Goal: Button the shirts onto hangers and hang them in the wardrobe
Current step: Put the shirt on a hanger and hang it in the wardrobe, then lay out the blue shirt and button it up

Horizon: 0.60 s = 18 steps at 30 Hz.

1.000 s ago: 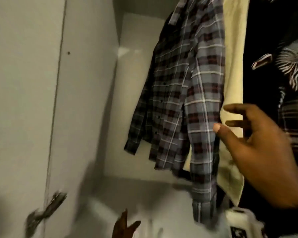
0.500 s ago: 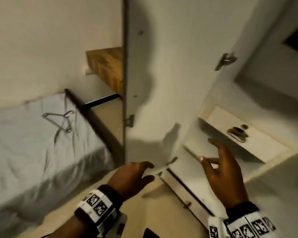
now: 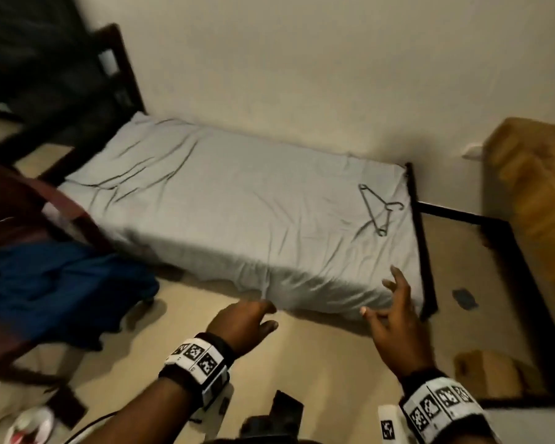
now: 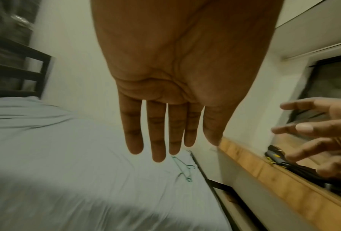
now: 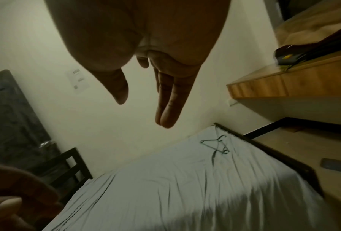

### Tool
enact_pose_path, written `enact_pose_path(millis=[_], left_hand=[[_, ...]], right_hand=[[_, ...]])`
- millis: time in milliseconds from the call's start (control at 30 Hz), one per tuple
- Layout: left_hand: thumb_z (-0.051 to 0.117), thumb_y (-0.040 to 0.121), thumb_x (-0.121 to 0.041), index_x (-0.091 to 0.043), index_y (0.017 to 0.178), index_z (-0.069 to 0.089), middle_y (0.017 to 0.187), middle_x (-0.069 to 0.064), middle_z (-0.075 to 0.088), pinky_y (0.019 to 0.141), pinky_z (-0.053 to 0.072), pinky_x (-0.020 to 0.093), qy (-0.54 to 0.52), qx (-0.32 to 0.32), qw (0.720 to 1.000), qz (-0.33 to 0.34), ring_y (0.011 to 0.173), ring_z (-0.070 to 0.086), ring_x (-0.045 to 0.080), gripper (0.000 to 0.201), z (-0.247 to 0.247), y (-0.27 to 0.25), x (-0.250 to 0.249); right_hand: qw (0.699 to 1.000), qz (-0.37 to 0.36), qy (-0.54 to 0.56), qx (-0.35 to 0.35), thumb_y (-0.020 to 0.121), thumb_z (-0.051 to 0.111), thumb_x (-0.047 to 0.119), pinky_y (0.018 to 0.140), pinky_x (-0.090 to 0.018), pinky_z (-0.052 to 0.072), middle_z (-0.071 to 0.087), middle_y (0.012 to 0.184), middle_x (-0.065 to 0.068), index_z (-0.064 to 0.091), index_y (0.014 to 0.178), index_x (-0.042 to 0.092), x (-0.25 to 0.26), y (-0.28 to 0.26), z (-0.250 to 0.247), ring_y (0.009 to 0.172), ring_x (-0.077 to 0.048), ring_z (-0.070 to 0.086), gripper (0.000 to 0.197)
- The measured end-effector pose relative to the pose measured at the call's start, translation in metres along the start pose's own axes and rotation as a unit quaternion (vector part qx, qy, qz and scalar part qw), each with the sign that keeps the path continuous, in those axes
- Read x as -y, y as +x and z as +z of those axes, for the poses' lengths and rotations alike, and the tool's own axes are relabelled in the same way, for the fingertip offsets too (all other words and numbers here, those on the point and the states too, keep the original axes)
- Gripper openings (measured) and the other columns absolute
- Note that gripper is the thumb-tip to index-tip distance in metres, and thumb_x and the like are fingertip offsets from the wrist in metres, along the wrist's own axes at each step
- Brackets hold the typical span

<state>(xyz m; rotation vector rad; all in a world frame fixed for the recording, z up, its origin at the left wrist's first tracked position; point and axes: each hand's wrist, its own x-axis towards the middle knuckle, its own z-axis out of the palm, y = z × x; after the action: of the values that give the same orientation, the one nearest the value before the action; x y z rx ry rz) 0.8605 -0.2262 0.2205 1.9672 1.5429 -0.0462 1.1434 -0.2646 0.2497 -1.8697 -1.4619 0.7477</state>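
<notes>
- Two hands, both mine, hang over the floor at the near edge of the bed (image 3: 237,200); neither holds anything.
- My left hand (image 3: 242,323) has its fingers straight and slightly apart, as the left wrist view shows plainly; my right hand (image 3: 394,318) is spread, with thumb and fingers fanned and relaxed.
- One wire hanger (image 3: 378,209) lies flat on the grey sheet near the foot-end corner, just beside the dark bed frame (image 3: 422,238) and well apart from both hands.
- No shirt lies on the bed. A blue garment (image 3: 55,283) is heaped on a chair at my left; whether it is a shirt I cannot tell.
- Step in hand, as I judge it: between shirts, reaching for the next hanger.
- The next move probably calls for my right hand, the nearer one, to reach across the mattress and pinch the hanger at its hook or shoulder, lifting the thin wire off the soft sheet without snagging the cloth; a shirt must then be found.
</notes>
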Motion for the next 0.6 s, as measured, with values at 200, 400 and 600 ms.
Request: enact_pose_path(millis=[200,400,600], left_hand=[[0.055,0.099,-0.048,-0.033,0.134,0.059,0.134,-0.008,0.064,0.096,0.048,0.032,-0.095,-0.060,0.984,-0.142,0.120,0.061,0.015,0.038,-0.019,-0.022,0.097],[0.057,0.098,-0.049,-0.031,0.135,0.059,0.136,-0.007,0.062,0.100,0.048,0.033,-0.154,-0.103,0.950,-0.252,0.121,0.060,0.017,0.041,-0.039,-0.010,0.166],[0.057,0.098,-0.047,-0.025,0.134,0.060,0.136,-0.003,0.062,0.103,0.048,0.037,-0.200,-0.129,0.905,-0.354,0.123,0.059,0.019,0.043,-0.069,0.017,0.219]], right_hand=[[0.981,-0.083,-0.052,0.170,0.091,0.070,0.018,0.094,-0.044,0.053,0.044,0.150,-0.002,0.010,0.152,0.045,0.066,0.089,0.103,0.100,-0.019,0.066,0.090],[0.926,-0.170,-0.079,0.327,0.095,0.067,0.026,0.079,-0.023,0.049,0.045,0.149,0.004,0.023,0.153,0.039,0.127,0.171,0.194,0.092,-0.003,0.065,0.074],[0.869,-0.231,-0.140,0.415,0.096,0.065,0.028,0.080,-0.025,0.045,0.056,0.138,0.005,0.042,0.145,0.029,0.187,0.255,0.265,0.088,0.002,0.061,0.055]])
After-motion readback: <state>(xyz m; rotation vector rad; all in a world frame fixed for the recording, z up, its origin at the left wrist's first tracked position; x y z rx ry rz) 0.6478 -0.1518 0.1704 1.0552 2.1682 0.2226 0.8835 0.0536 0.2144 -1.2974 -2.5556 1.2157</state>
